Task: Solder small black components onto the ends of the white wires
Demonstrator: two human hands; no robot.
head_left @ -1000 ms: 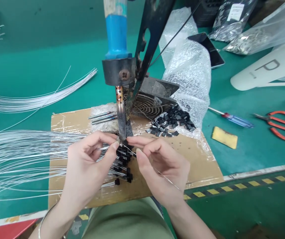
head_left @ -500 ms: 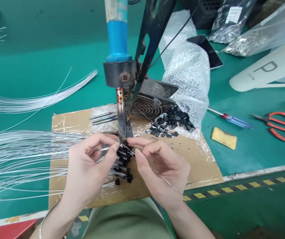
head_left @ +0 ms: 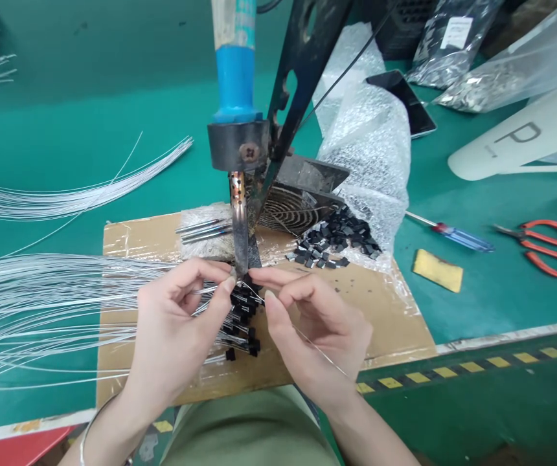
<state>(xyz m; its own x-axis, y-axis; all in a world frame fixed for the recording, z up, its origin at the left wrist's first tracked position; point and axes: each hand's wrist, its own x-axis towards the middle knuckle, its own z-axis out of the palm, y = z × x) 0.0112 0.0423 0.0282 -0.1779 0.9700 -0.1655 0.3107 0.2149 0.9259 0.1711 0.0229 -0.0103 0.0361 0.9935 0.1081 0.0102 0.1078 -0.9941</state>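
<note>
A blue-handled soldering iron (head_left: pixel 236 84) is clamped upright, with its tip (head_left: pixel 240 249) pointing down between my hands. My left hand (head_left: pixel 181 323) is closed in a pinch beside the tip, on what looks like the end of a white wire (head_left: pixel 205 291); the fingertips hide the joint itself. Between thumb and forefinger my right hand (head_left: pixel 315 323) holds a thin solder wire (head_left: pixel 324 356), which slants up to the iron's tip and trails down across the palm. Under the fingertips lie several white wires with black ends (head_left: pixel 242 323).
Cardboard (head_left: pixel 380 317) covers the work spot. Small black parts (head_left: pixel 331 236) are piled by a round fan grille (head_left: pixel 288 210) and bubble wrap (head_left: pixel 370 142). On the right are a screwdriver (head_left: pixel 463 237), yellow sponge (head_left: pixel 438 270) and red-handled cutters (head_left: pixel 550 243). Wire bundles (head_left: pixel 65 200) spread left.
The view has shifted very slightly, so the iron appears a little to the right and lower. Both hands keep their pinch at the tip with hardly any movement.
</note>
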